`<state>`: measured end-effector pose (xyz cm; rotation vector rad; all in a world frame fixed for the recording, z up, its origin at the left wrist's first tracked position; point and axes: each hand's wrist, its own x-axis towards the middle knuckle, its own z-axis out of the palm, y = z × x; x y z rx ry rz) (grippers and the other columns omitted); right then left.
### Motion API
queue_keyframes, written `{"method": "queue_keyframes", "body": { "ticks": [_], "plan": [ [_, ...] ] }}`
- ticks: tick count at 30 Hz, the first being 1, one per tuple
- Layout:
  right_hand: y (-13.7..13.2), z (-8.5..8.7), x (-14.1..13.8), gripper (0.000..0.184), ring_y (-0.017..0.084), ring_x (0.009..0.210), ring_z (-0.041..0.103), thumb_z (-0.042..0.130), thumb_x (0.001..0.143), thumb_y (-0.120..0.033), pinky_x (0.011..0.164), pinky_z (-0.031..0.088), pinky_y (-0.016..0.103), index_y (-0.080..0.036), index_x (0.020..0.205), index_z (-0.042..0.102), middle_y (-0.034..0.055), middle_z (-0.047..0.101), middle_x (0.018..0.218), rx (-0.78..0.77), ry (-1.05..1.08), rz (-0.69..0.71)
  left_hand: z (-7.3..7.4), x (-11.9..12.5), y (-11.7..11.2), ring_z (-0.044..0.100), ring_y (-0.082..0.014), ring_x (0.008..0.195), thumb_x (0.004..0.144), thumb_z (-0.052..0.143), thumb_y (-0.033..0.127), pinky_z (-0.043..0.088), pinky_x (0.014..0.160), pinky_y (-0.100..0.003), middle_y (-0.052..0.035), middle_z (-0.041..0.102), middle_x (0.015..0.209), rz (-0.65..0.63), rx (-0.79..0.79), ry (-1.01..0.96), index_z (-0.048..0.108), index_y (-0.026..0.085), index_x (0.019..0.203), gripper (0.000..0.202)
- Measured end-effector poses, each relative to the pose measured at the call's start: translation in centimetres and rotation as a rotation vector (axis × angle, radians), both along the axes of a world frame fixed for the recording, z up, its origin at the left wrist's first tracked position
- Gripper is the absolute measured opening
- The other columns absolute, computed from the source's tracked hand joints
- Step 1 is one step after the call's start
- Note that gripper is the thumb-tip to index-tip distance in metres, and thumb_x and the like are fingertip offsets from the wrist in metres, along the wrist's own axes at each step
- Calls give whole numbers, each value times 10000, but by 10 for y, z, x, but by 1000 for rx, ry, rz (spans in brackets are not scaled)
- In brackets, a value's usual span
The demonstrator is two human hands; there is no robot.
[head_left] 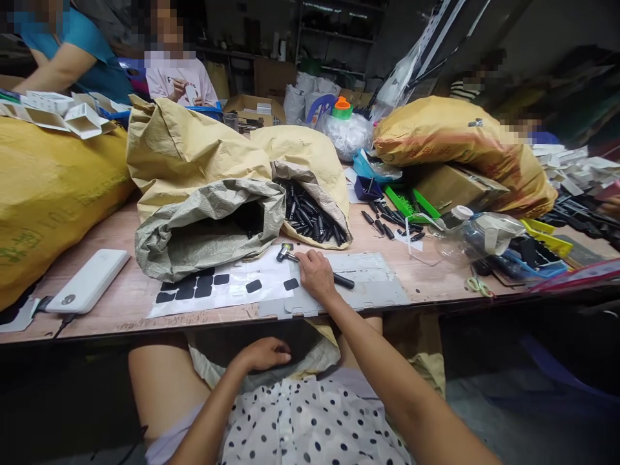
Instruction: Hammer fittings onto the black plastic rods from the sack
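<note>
My right hand (317,276) is closed round a small hammer (343,281) lying slantwise over a grey board (368,278). Its metal head shows past my fingers on the left, its black handle on the right. Beside it, a white sheet (232,298) carries several black rounded-square pads (253,286). My left hand (266,353) hangs low over an open sack (314,352) in my lap, fingers loosely bent and nothing visible in them. Just behind the sheet, one open paper sack (203,135) gapes toward me. Another sack (310,145) holds many black tube-shaped parts (310,216).
A white power bank (90,281) with a cable lies left, near a full yellow sack (53,194). To the right are a green tray (411,203), loose black parts, a clear plastic jug (477,239) and scissors (479,286). Other people sit across the table.
</note>
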<state>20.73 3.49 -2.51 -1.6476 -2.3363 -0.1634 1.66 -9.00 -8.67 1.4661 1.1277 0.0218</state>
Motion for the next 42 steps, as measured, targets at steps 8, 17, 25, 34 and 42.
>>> {"method": "queue_keyframes", "body": {
  "ticks": [8, 17, 25, 34, 42],
  "plan": [
    [-1, 0, 0, 377, 256, 974, 497, 494, 994, -167, 804, 389, 331, -262, 1307, 683, 98, 619, 1032, -15, 9, 5, 136, -34, 104, 682, -211, 749, 791, 743, 574, 559, 734, -334, -44, 728, 769, 513, 413, -341, 763, 182, 949, 423],
    [-1, 2, -1, 367, 255, 981, 508, 472, 1015, -183, 817, 405, 337, -262, 1302, 687, 100, 622, 1038, -24, 18, 15, 103, -25, 204, 727, -402, 1033, 721, 742, 225, 563, 844, -474, -216, 767, 988, 1045, 592, 587, 735, 176, 787, 83],
    [0, 3, -2, 355, 257, 983, 509, 471, 1016, -191, 811, 404, 337, -260, 1285, 694, 100, 625, 1042, -32, 16, 2, 101, -57, 159, 686, -306, 950, 795, 685, 311, 536, 901, -424, -88, 760, 885, 923, 954, 358, 719, 218, 838, 108],
    [0, 8, -2, 365, 261, 1014, 504, 453, 1029, -202, 826, 402, 337, -257, 1309, 679, 107, 626, 1077, -60, 8, -13, 66, -40, 78, 634, -261, 902, 811, 703, 327, 529, 857, -394, -32, 729, 858, 435, 937, 91, 745, 256, 882, 108],
    [-1, 10, -2, 357, 264, 1023, 511, 462, 1026, -203, 824, 414, 339, -255, 1302, 682, 112, 629, 1080, -60, 12, -11, 65, -33, 86, 600, -258, 903, 780, 772, 338, 474, 858, -377, -29, 705, 859, 424, 928, 154, 774, 265, 937, 173]
  ]
}}
